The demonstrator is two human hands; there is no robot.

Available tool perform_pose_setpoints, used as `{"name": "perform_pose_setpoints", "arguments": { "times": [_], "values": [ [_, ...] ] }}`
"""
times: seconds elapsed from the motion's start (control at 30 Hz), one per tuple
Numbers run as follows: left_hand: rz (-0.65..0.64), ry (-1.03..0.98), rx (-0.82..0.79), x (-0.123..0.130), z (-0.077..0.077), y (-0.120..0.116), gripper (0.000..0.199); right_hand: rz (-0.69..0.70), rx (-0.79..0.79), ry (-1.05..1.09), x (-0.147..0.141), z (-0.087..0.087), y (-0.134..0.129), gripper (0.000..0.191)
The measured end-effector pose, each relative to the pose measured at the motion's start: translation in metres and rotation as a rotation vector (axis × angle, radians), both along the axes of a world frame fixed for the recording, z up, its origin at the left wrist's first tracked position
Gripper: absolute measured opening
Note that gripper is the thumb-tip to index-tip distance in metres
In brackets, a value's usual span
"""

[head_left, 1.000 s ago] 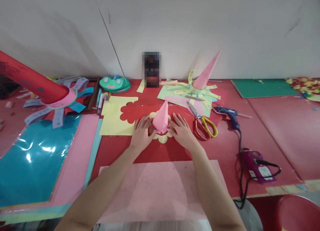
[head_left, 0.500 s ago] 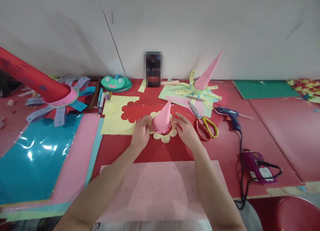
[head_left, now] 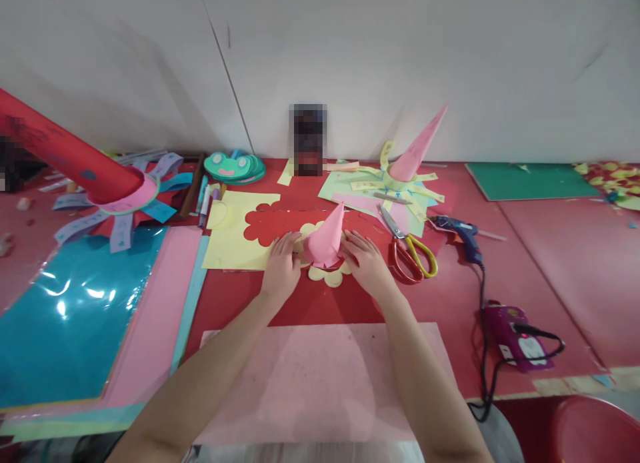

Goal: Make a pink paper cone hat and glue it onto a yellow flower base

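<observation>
A pink paper cone [head_left: 325, 239] stands in front of me, its tip leaning to the right. Around its base lies a pale yellow scalloped paper ring [head_left: 332, 276], its lower petals showing. My left hand [head_left: 283, 263] holds the ring's left side, fingers bent over it close to the cone. On the opposite side, my right hand [head_left: 369, 257] covers the ring's right petals, with its fingertips against or very near the cone. Its thumb is hard to make out. Under the ring is red paper or tabletop.
Scissors [head_left: 406, 256] with red and yellow handles lie right of my right hand. A glue gun [head_left: 463, 235] is corded to a purple box [head_left: 520, 339]. Yellow paper [head_left: 227, 239], markers [head_left: 205, 206] and green frog cutouts [head_left: 233, 168] lie left; another pink cone [head_left: 417, 149] stands behind.
My right hand has slid inward to the left, over more of the ring and closer to the cone. My left hand stays nearly where it was.
</observation>
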State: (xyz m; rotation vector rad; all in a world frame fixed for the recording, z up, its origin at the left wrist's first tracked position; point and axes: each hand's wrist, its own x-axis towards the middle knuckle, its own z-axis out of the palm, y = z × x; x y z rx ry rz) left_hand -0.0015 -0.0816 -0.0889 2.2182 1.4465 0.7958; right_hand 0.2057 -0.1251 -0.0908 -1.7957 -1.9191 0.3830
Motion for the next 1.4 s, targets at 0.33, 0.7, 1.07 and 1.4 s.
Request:
{"name": "perform_pose_setpoints", "arguments": {
  "times": [0.33,0.7,1.07,1.4],
  "values": [
    [-0.193,0.236,-0.048,-0.021,0.03,0.017,0.032,-0.204,0.037,0.157,-0.01,0.01,-0.002,0.039],
    [-0.307,0.272,-0.022,-0.03,0.025,-0.001,0.045,-0.174,0.09,0.164,-0.029,0.005,-0.009,0.047],
    [-0.191,0.217,-0.11,-0.024,0.024,-0.001,0.05,-0.287,-0.007,0.354,-0.083,0.023,-0.049,0.063],
    [-0.049,0.192,-0.088,-0.011,0.008,-0.038,0.055,-0.212,-0.006,0.329,-0.064,0.015,-0.014,0.061]
  ]
}}
